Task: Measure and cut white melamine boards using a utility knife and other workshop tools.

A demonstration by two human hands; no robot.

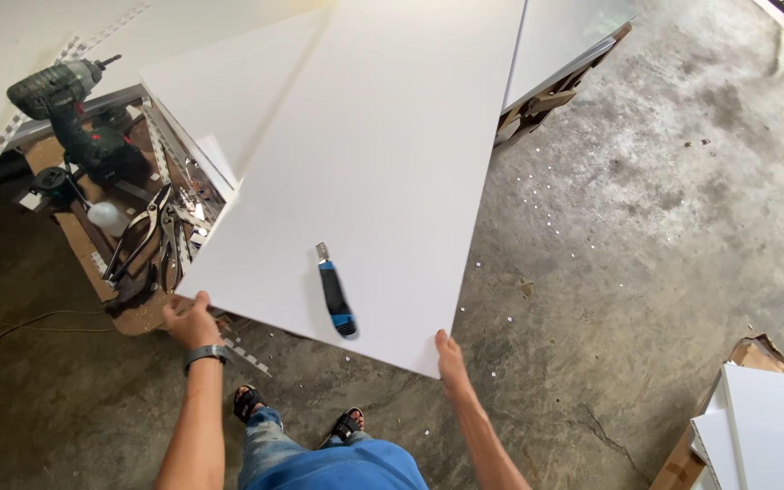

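both hands, left hand (194, 324) and right hand (451, 358), grasp the white panel's (383, 154) near edge, a utility knife (335, 295) lying between them.

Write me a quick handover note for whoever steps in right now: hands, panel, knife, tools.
Left hand: grips the near left corner of the white panel.
Right hand: holds the panel's near right corner, fingers under the edge.
Utility knife: lies loose on the panel near the front edge; could slide if tilted.
Cordless drill and pliers: on the cluttered stand at left.
Done: panel is held at both corners. Left: cannot tell from this view.
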